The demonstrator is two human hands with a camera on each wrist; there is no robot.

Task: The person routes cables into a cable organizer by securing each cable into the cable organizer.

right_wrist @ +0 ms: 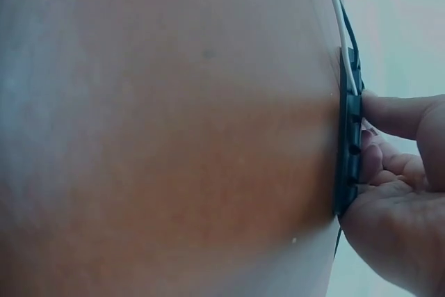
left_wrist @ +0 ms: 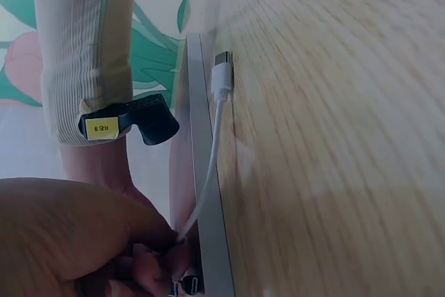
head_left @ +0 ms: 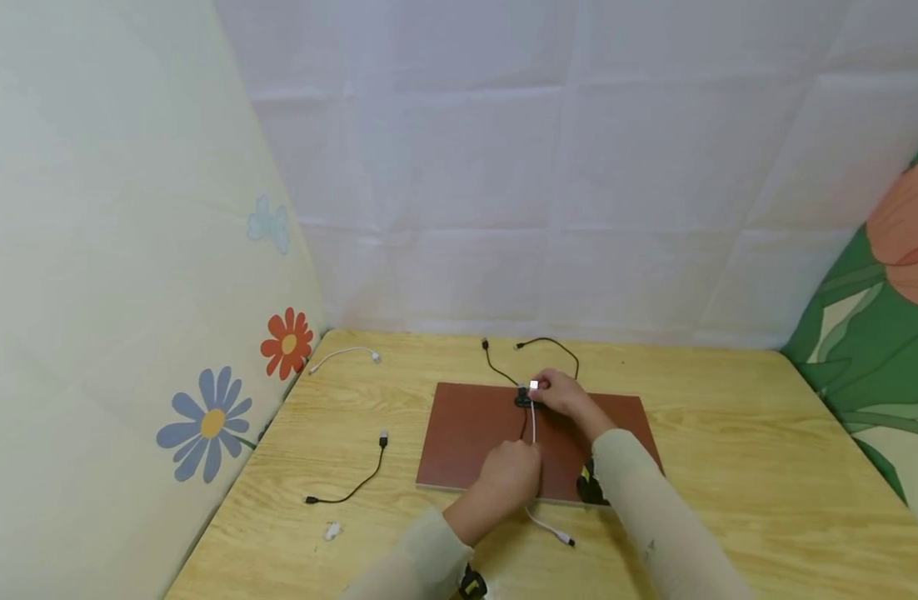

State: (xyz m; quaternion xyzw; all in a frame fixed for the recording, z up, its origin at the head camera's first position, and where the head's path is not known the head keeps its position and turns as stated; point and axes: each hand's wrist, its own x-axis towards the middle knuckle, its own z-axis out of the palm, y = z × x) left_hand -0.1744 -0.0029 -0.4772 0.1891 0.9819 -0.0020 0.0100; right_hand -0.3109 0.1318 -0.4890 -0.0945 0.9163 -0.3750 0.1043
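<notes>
A black cable organizer [head_left: 522, 402] with slots along it sits near the back edge of a reddish-brown board [head_left: 459, 442]. My right hand [head_left: 558, 392] pinches a white USB cable by its plug [head_left: 534, 385], right at the organizer. In the right wrist view the white cable [right_wrist: 338, 15] runs down to the slotted strip [right_wrist: 348, 151], with my thumb against the strip's side. Closer to me, my left hand [head_left: 511, 473] grips the same cable; its white connector end [left_wrist: 222, 78] hangs past the board's front edge. Black cable ends [left_wrist: 188, 284] show by the left fingers.
Two black cables [head_left: 500, 372] [head_left: 576, 360] trail behind the board. A white cable [head_left: 342, 352] lies at the back left and a black one [head_left: 361, 486] at the front left. A small white piece [head_left: 332, 531] is on the wooden table [head_left: 736, 450]. Fabric walls [head_left: 444, 167] enclose it.
</notes>
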